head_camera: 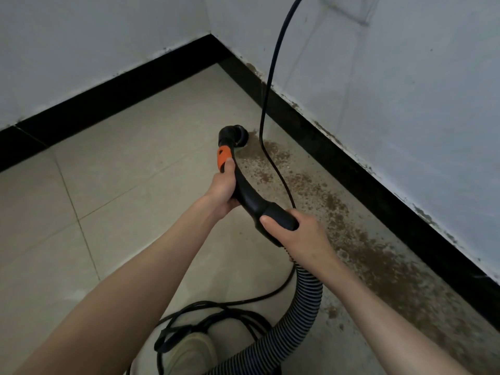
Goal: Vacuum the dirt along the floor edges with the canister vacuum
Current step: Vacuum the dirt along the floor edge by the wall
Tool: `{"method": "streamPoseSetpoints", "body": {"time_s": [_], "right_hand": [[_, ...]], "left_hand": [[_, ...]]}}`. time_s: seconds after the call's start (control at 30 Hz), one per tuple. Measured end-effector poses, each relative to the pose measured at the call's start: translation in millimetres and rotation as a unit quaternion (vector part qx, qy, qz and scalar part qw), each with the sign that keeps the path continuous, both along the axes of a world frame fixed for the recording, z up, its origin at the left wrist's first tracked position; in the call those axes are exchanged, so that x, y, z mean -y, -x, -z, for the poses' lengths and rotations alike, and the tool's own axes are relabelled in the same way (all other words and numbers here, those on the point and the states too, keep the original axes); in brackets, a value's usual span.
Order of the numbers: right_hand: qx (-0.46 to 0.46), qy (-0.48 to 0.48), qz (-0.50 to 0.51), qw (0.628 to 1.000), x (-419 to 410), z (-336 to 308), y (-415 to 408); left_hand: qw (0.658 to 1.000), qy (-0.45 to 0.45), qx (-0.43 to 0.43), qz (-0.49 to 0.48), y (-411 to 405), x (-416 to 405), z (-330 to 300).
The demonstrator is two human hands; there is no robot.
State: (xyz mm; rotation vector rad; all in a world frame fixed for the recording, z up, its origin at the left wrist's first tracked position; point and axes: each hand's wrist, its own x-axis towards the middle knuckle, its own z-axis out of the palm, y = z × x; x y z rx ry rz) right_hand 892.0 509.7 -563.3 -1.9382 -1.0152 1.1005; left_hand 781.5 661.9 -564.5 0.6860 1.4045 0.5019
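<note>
The ribbed grey-and-black vacuum hose [303, 318] runs off the bottom edge, so the canister itself isn't in shot. The thin black power cord [273, 77] exits the top edge, plug unseen. The pale fabric shoe [189, 353] is cut off at the bottom too. The round black nozzle [238, 135] hides its own opening.

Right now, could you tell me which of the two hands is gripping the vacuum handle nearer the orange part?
The left hand, which grips the vacuum handle just below the orange part. The right hand holds the rear end, by the ribbed hose.
</note>
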Motion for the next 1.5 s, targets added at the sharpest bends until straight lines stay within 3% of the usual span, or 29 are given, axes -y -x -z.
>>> {"method": "streamPoseSetpoints", "body": {"time_s": [0.57,0.73,0.97,1.5], "right_hand": [[0.023,-0.019,0.003,1.0,-27,-4,-17],[0.015,-0.04,-0.049,0.998,-61,-6,-4],[0.005,-0.014,-0.092,0.996,-106,3,11],[-0.002,-0.015,-0.036,0.999,-151,11,2]], "left_hand": [[1.0,-0.02,0.006,0.019,-27,-33,-7],[0.997,-0.077,-0.016,-0.018,-6,-64,-12],[0.999,-0.038,-0.02,-0.032,15,-96,-8],[0.997,-0.064,-0.022,0.037,-16,-150,-5]]}}
